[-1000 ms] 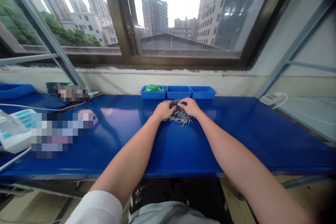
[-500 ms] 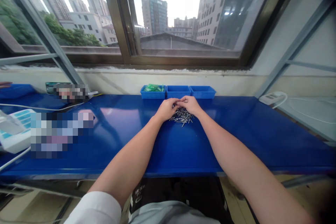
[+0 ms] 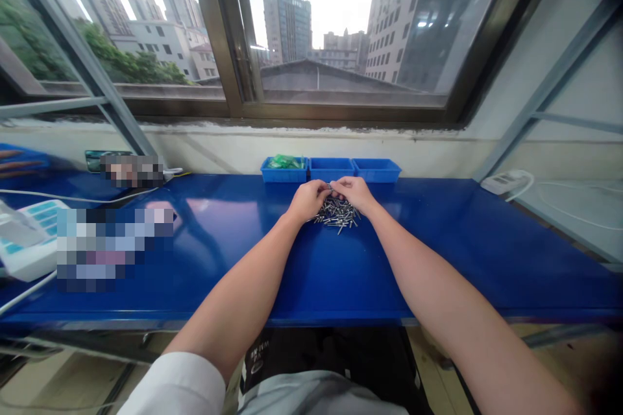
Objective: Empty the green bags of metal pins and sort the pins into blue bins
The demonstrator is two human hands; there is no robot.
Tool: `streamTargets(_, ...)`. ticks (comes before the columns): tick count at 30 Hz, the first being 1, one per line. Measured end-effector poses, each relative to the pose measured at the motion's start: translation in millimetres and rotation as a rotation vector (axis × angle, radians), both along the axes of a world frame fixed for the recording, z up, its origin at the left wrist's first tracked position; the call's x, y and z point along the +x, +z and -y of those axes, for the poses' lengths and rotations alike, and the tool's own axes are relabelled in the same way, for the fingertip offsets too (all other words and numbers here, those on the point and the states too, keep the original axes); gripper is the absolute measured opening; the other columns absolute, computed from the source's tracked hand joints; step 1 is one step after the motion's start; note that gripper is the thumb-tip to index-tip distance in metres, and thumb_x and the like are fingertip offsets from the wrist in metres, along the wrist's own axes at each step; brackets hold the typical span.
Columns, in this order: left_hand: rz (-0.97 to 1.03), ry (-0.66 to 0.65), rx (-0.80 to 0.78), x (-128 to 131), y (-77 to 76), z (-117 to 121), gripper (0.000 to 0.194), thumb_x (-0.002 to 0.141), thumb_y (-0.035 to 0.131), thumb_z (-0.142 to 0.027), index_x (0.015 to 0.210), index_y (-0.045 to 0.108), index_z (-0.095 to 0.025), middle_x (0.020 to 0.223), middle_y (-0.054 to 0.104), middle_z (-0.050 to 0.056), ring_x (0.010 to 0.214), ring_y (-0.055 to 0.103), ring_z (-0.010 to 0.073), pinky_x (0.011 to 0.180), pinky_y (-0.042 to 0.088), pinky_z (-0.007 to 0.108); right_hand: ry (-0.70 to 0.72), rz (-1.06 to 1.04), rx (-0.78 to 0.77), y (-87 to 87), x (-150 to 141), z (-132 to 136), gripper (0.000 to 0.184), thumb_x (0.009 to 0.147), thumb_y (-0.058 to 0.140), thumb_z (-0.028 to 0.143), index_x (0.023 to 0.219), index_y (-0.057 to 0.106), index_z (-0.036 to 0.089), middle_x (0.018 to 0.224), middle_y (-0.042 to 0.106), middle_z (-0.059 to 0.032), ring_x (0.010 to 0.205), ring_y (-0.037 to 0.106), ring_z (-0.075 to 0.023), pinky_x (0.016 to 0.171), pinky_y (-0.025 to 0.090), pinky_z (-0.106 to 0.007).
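My left hand (image 3: pixel 309 201) and my right hand (image 3: pixel 355 194) meet fingertip to fingertip just above the far part of a small pile. Loose silvery metal pins, perhaps screws (image 3: pixel 337 215), make up this pile on the blue table. Both hands are closed in a pinch. A small greyish metal piece shows between the fingertips, apparently one of the pins; its exact form is too small to make out. Behind the hands stand three joined blue bins: the left bin (image 3: pixel 284 175) has green plastic packets (image 3: pixel 287 162) in it, next to the middle bin (image 3: pixel 331 170) and the right bin (image 3: pixel 376 171).
The blue tabletop (image 3: pixel 219 253) runs below a window. At left are a white device with blue-green keys (image 3: pixel 43 220), cables and blurred-out items. Another person's hand (image 3: pixel 17 163) is by a blue bin at the far left. A white power strip (image 3: pixel 501 181) lies at right.
My fingers have shifted slightly against each other, and the small metal piece shows more. At the far left, the other person's hand has come further into view and the blue bin there has moved.
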State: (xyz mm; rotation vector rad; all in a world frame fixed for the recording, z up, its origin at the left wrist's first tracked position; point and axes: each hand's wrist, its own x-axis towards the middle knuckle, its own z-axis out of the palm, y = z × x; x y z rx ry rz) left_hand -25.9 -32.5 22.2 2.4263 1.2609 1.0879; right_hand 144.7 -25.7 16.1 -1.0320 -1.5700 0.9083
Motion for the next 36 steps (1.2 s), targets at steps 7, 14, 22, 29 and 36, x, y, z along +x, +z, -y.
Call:
streamTargets(7, 0.009, 0.028, 0.007, 1, 1.6, 1, 0.017, 0.086, 0.051, -0.027, 0.089, 0.066, -0.019, 0.09, 0.07, 0.004, 0.085, 0.063, 0.0179, 0.081, 0.048, 0.029, -0.021, -0.012, 0.033, 2.4, 1, 2, 0.034, 0.062, 0.072, 0.05, 0.073, 0.07, 0.018, 0.064, 0.067, -0.002, 0.053, 0.053, -0.012, 0.053, 0.043, -0.027)
streamTargets(14, 0.043, 0.01, 0.071, 0, -1.8, -2, 0.015, 0.085, 0.053, -0.028, 0.087, 0.064, -0.018, 0.087, 0.069, 0.004, 0.083, 0.063, 0.0177, 0.08, 0.048, 0.029, -0.039, -0.039, 0.037, 5.3, 0, 5, 0.031, 0.062, 0.071, 0.046, 0.072, 0.071, 0.017, 0.063, 0.067, -0.002, 0.058, 0.056, -0.0141, 0.057, 0.045, -0.027)
streamTargets(22, 0.048, 0.125, 0.077, -1, -4.4, -4, 0.026, 0.083, 0.058, -0.033, 0.103, 0.06, -0.017, 0.098, 0.067, 0.007, 0.093, 0.062, 0.0198, 0.086, 0.048, 0.031, -0.187, 0.111, 0.165, 5.2, 3, 0, 0.027, 0.071, 0.063, 0.042, 0.078, 0.071, 0.017, 0.079, 0.072, -0.0052, 0.076, 0.063, -0.0196, 0.074, 0.048, -0.032)
streamTargets(29, 0.1, 0.243, 0.082, -3, -11.6, -13, 0.025, 0.084, 0.053, -0.026, 0.106, 0.059, -0.016, 0.102, 0.065, 0.008, 0.097, 0.06, 0.0202, 0.089, 0.047, 0.032, -0.51, 0.639, 0.296, 4.3, 5, -6, 0.043, 0.077, 0.057, 0.039, 0.117, 0.062, 0.023, 0.115, 0.065, -0.0079, 0.109, 0.047, -0.0304, 0.094, 0.034, -0.05)
streamTargets(36, 0.043, 0.26, 0.037, -3, -13.4, -13, 0.025, 0.084, 0.05, -0.025, 0.106, 0.059, -0.016, 0.103, 0.064, 0.009, 0.098, 0.06, 0.0208, 0.09, 0.046, 0.033, -0.479, 0.856, 0.202, -0.9, 11, -15, 0.076, 0.075, 0.053, 0.064, 0.139, 0.041, 0.025, 0.146, 0.038, -0.0094, 0.116, 0.036, -0.04, 0.091, 0.03, -0.057)
